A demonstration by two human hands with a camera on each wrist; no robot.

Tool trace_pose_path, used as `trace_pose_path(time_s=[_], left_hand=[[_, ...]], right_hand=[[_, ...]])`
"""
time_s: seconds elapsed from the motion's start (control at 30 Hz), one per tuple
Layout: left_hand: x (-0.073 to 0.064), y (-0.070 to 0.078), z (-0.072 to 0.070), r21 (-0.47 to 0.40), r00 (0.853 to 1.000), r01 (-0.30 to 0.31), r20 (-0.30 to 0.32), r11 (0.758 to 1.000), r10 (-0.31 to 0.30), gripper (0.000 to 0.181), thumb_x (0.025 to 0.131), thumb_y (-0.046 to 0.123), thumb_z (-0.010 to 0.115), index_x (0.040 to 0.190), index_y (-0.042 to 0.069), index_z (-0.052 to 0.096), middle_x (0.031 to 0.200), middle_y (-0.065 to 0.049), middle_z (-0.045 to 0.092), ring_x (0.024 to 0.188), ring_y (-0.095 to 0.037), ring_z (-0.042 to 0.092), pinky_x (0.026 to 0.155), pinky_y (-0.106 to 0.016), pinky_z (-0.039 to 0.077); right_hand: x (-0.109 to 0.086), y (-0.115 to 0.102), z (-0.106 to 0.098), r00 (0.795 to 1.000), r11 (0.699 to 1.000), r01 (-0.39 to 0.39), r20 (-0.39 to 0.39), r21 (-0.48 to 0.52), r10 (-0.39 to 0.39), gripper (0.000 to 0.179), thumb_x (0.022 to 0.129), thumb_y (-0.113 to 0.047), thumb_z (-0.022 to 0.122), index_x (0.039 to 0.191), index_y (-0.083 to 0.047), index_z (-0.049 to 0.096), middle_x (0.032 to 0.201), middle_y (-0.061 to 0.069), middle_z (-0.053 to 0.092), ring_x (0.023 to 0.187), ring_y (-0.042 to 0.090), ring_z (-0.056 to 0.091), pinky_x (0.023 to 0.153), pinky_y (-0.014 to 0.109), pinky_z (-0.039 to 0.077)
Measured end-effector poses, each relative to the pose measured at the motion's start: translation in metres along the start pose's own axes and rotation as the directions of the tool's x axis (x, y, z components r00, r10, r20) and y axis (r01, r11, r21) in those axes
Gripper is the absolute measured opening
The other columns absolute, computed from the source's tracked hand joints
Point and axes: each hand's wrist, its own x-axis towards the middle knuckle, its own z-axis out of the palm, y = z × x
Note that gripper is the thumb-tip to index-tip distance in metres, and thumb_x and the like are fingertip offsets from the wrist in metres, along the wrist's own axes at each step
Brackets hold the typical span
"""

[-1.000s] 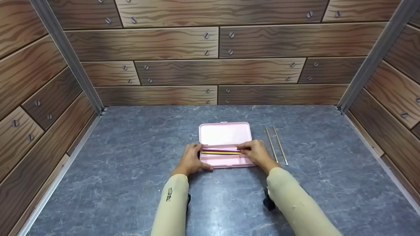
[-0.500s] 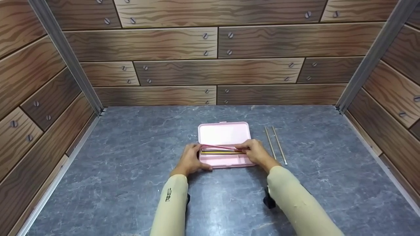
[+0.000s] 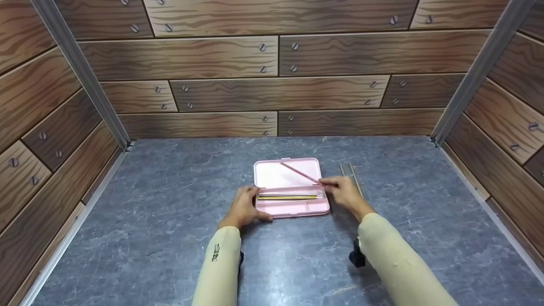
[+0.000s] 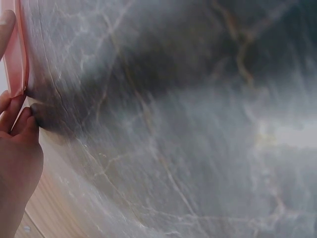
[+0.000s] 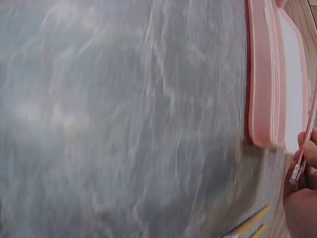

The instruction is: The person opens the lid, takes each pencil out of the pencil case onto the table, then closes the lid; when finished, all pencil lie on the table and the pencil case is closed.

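Note:
An open pink pencil case lies on the table, its lid tilted back on the far side. My left hand grips the case's left end, thumb at the front edge. In the left wrist view, the fingers touch the pink case. Above the case's right side, my right hand pinches a red pencil, which slants up to the left in front of the lid. Its eraser end shows in the right wrist view. Inside the case lie a yellow pencil and a darker one beside it.
Two more pencils lie on the grey marbled table right of the case, partly behind the right hand. Wood-patterned walls enclose the table at the back and both sides.
My right hand has lifted the red pencil out of the case and moved right, swinging its far end up before the lid. The left hand stays on the case.

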Motion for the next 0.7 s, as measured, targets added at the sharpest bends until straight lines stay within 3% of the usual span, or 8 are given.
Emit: trace_pose_path(time_s=[0.17, 0.37, 0.5, 0.7], left_hand=[[0.000, -0.001, 0.001, 0.009, 1.000, -0.028, -0.010, 1.000, 0.028, 0.093, 0.062, 0.029, 0.098, 0.142, 0.007, 0.056, 0.146, -0.017, 0.048, 0.139, -0.033, 0.040, 0.119, -0.048, 0.035], [0.000, 0.000, 0.000, -0.008, 1.000, -0.013, -0.003, 1.000, 0.013, 0.094, 0.063, 0.029, 0.097, 0.144, 0.006, 0.054, 0.149, -0.017, 0.046, 0.140, -0.033, 0.039, 0.120, -0.047, 0.034], [-0.001, 0.000, -0.001, -0.006, 1.000, -0.015, -0.005, 1.000, 0.015, 0.094, 0.063, 0.029, 0.097, 0.144, 0.006, 0.054, 0.148, -0.016, 0.047, 0.140, -0.032, 0.039, 0.120, -0.047, 0.034], [-0.001, 0.000, 0.000, 0.006, 1.000, -0.014, -0.004, 1.000, 0.014, 0.093, 0.063, 0.029, 0.098, 0.143, 0.008, 0.055, 0.147, -0.016, 0.048, 0.140, -0.032, 0.039, 0.120, -0.048, 0.034]], right_hand=[[-0.006, 0.011, -0.018, 0.995, 0.996, -0.087, -0.046, -0.015, 0.086, 0.027, 0.092, 0.011, 0.058, 0.116, 0.008, 0.071, 0.118, 0.026, 0.070, 0.113, 0.033, 0.063, 0.097, 0.036, 0.052], [-0.016, 0.020, -0.043, 0.977, 0.984, -0.179, -0.123, -0.012, 0.176, 0.030, 0.093, 0.008, 0.057, 0.120, 0.006, 0.070, 0.119, 0.027, 0.069, 0.107, 0.027, 0.062, 0.079, 0.012, 0.045], [-0.020, 0.028, -0.056, 0.964, 0.977, -0.211, -0.159, 0.021, 0.212, 0.031, 0.094, 0.006, 0.056, 0.123, 0.007, 0.068, 0.121, 0.028, 0.067, 0.104, 0.024, 0.063, 0.074, 0.008, 0.045], [-0.032, 0.044, -0.071, 0.951, 0.983, -0.175, -0.249, 0.054, 0.183, 0.030, 0.091, 0.005, 0.057, 0.118, 0.008, 0.070, 0.116, 0.027, 0.069, 0.104, 0.017, 0.066, 0.077, 0.006, 0.043]])
